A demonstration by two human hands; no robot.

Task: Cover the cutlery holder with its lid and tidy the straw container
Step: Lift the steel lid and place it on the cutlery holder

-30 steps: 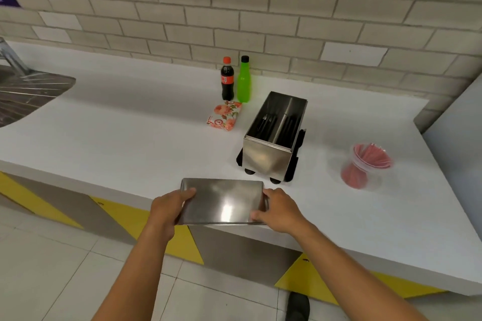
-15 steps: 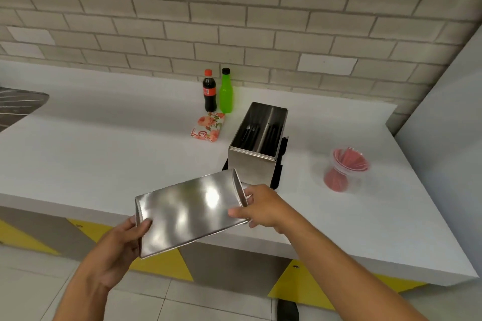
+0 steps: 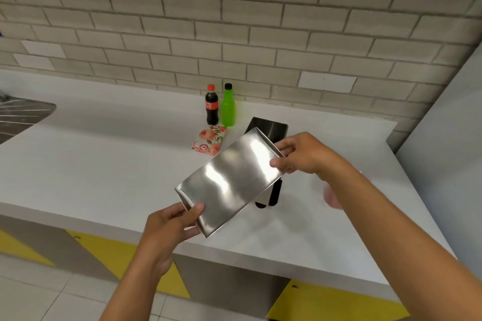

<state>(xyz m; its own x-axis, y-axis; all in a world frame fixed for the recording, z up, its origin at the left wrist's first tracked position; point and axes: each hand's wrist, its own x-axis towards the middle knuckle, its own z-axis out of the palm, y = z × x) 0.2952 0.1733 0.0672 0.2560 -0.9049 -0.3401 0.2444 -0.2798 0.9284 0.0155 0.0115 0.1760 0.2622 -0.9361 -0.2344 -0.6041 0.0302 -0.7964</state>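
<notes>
I hold a shiny steel lid (image 3: 229,180) in the air, tilted, its far end raised. My left hand (image 3: 173,221) grips its near corner and my right hand (image 3: 303,154) pinches its far end. The lid hangs above and in front of the steel cutlery holder (image 3: 273,129), hiding most of it; only the holder's far rim and its black feet show. The clear straw container with red straws (image 3: 331,197) stands to the right on the counter, mostly hidden behind my right forearm.
A cola bottle (image 3: 211,105) and a green bottle (image 3: 228,105) stand near the brick wall behind the holder. A floral napkin pack (image 3: 210,142) lies left of the holder. A metal sink drainer (image 3: 20,117) sits at the far left. A grey panel rises at the right.
The lid has been lifted off the counter's front edge, turned and carried forward and up over the holder. Both hands kept their grip on it.
</notes>
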